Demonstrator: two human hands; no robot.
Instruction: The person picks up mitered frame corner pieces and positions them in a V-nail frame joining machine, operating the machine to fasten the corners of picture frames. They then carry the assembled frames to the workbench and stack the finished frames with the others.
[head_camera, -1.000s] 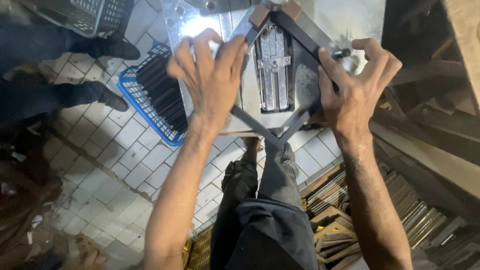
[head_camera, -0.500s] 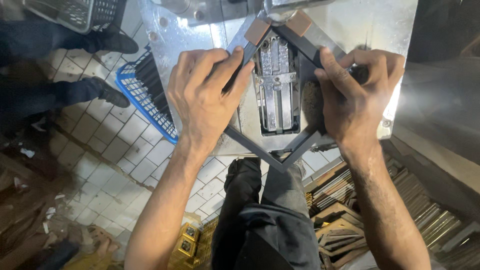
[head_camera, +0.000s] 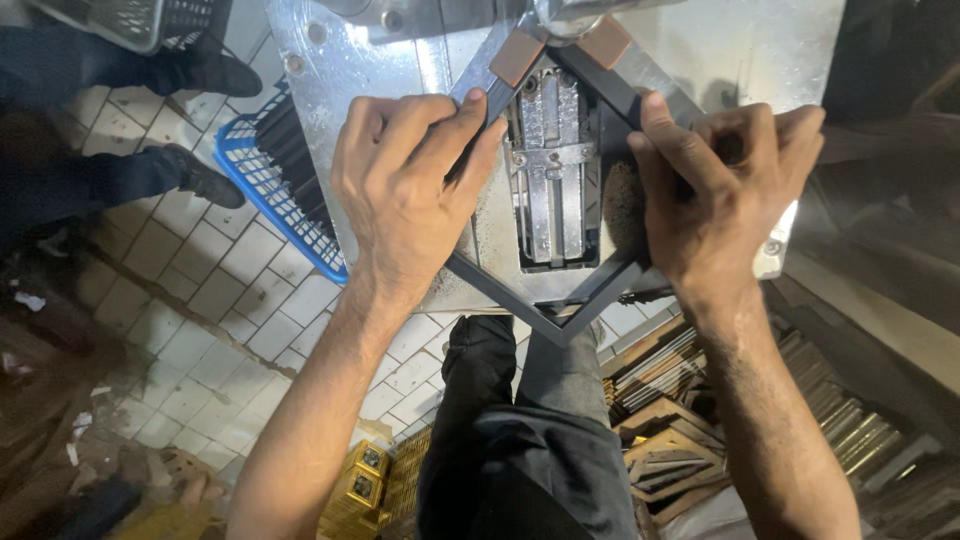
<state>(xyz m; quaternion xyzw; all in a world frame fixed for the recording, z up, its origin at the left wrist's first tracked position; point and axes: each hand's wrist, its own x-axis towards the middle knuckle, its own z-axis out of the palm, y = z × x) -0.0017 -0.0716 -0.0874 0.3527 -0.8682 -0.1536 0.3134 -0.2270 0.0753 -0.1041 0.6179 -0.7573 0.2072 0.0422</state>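
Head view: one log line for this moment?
left hand: pressing frame | right hand: pressing frame | frame on metal table | blue basket beside

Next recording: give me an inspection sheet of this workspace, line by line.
Surface: shiny metal machine table, dusty around its central slotted metal fixture.
Job's things: dark picture-frame mouldings set as a V, corner pointing toward the person.
Clutter: blue plastic basket of dark strips on the floor; stacked frame pieces lower right.
Hands: left hand pressing the left moulding; right hand pressing the right one.
Cables: nothing seen.
Surroundings: tiled floor; another person's dark shoe upper left.
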